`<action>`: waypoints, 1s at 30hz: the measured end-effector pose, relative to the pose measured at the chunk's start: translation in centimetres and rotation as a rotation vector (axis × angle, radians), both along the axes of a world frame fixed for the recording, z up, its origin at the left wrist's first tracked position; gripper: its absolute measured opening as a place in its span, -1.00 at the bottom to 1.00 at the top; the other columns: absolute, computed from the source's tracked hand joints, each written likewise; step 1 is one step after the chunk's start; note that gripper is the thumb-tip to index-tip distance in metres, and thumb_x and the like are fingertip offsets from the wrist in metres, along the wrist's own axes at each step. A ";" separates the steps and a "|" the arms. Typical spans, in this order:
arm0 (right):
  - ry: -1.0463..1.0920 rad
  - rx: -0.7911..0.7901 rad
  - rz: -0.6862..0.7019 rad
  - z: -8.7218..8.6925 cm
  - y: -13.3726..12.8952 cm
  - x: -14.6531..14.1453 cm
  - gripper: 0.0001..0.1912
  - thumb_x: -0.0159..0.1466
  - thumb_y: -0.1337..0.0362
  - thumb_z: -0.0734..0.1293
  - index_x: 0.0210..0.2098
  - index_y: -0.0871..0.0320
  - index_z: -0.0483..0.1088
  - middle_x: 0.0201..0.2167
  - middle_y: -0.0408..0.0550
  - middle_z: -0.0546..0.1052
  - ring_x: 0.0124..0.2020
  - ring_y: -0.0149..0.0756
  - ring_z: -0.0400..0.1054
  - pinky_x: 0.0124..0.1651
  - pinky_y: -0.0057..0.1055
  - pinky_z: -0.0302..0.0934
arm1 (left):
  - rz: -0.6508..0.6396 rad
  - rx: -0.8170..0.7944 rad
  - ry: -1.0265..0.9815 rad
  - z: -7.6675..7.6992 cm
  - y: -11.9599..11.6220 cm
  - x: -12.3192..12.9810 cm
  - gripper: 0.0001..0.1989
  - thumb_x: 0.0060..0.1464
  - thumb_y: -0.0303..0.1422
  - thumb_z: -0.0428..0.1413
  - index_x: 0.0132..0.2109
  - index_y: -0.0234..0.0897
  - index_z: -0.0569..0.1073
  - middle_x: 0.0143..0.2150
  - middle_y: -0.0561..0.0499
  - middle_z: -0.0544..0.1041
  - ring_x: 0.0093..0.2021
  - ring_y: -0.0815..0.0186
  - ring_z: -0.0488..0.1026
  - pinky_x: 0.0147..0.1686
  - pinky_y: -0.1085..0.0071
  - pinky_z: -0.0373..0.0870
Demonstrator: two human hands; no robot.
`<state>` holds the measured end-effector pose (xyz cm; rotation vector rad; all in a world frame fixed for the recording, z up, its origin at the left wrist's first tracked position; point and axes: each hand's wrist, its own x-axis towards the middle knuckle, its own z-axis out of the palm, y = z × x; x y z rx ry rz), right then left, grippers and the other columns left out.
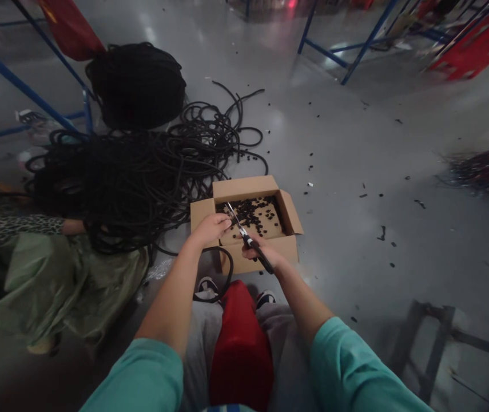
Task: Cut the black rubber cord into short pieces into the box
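The left hand [213, 228] has its grip pinched closed on a black cord [230, 269], most of which the fingers hide there. The right hand [258, 247] has its grip closed round the black handles of a pair of scissors [249, 239], blades pointing up and left beside the left fingertips; how wide they part is hard to tell. Both hands are above an open cardboard box [253, 186], flaps folded out, with small black pieces [248, 213] scattered inside. The cord loops below the left wrist, down by one shoe [207, 285].

A tangled pile of cord [128, 171] crowds the box's left side, with a big black coil [139, 86] behind it. Close at left, another person in a spotted sleeve [21, 226] has a green cloth [72, 280] over the lap. Blue metal legs [25, 83] stand beyond. On the right, black scraps dot the floor [347, 229], with a blurred bundle [488, 169] farther off and a grey metal frame [435, 337] nearer.
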<state>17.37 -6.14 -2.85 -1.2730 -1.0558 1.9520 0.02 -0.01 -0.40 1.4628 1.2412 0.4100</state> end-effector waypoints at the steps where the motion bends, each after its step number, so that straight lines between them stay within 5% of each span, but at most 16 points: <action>1: -0.011 0.014 -0.004 0.0 0.0 0.0 -0.40 -0.25 0.37 0.33 -0.14 0.19 0.32 -0.61 -0.27 0.30 -0.57 -0.50 0.15 -0.53 -0.52 -0.01 | -0.008 -0.027 -0.016 0.0 0.0 0.1 -0.79 -0.03 -0.37 -0.07 -0.57 -0.33 0.25 -0.74 0.18 0.14 -0.71 0.54 0.06 -0.64 0.56 0.00; 16: -0.066 -0.020 -0.022 0.5 0.0 -0.2 -0.42 -0.23 0.37 0.31 -0.15 0.20 0.35 -0.75 -0.36 0.18 -0.76 -0.58 -0.02 -0.69 -0.55 -0.13 | 0.033 -0.130 -0.159 0.1 -0.1 -0.4 -0.73 -0.05 -0.24 -0.01 -0.56 -0.34 0.22 -0.63 0.12 0.26 -0.72 0.58 0.06 -0.68 0.54 -0.06; 24: -0.105 0.016 -0.095 0.1 0.2 -0.1 -0.40 -0.21 0.36 0.30 -0.10 0.23 0.34 -0.73 -0.35 0.20 -0.72 -0.56 0.01 -0.65 -0.55 -0.11 | 0.077 0.187 -0.111 -1.0 0.0 0.5 -0.79 -0.19 -0.32 0.11 -0.38 -0.33 0.28 -0.44 0.09 0.35 -0.44 0.47 0.27 -0.41 0.51 0.21; 30: 0.048 -0.051 -0.042 0.6 0.1 0.6 -0.31 -0.20 0.35 0.32 -0.01 0.16 0.27 -0.56 -0.22 0.37 -0.54 -0.48 0.20 -0.49 -0.52 0.06 | 0.060 0.192 0.026 -0.9 0.0 0.8 -0.84 -0.12 -0.36 0.03 -0.32 -0.34 0.37 -0.48 0.07 0.40 -0.45 0.41 0.33 -0.43 0.49 0.24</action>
